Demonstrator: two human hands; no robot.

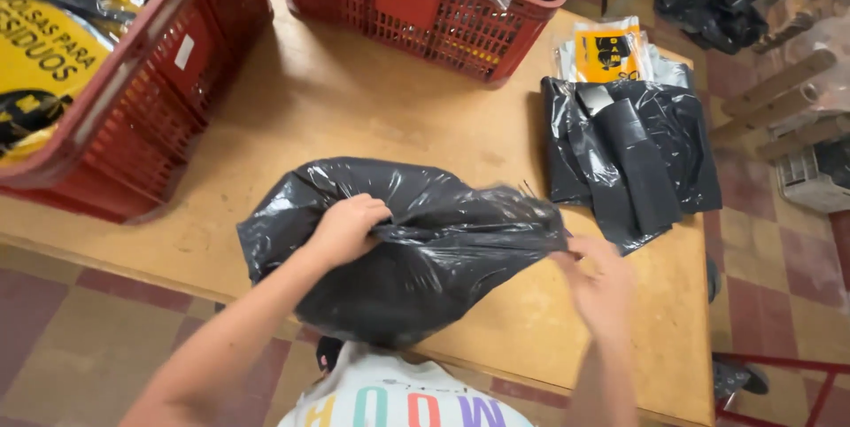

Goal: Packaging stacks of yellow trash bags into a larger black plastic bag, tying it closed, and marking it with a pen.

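A crumpled black plastic bag (425,241) lies puffed up on the wooden table (354,108) right in front of me. My left hand (345,228) presses down on its upper left part with fingers curled into the plastic. My right hand (595,281) pinches the bag's right edge, and it looks blurred. A stack of flat folded black bags (633,152) rests on the table to the right, apart from both hands.
Two red plastic crates, one at the left (133,117) and one at the back (434,11), hold yellow-and-black packets. A yellow-labelled packet (611,50) lies behind the folded stack. The table's right edge borders a tiled floor with clutter (797,99).
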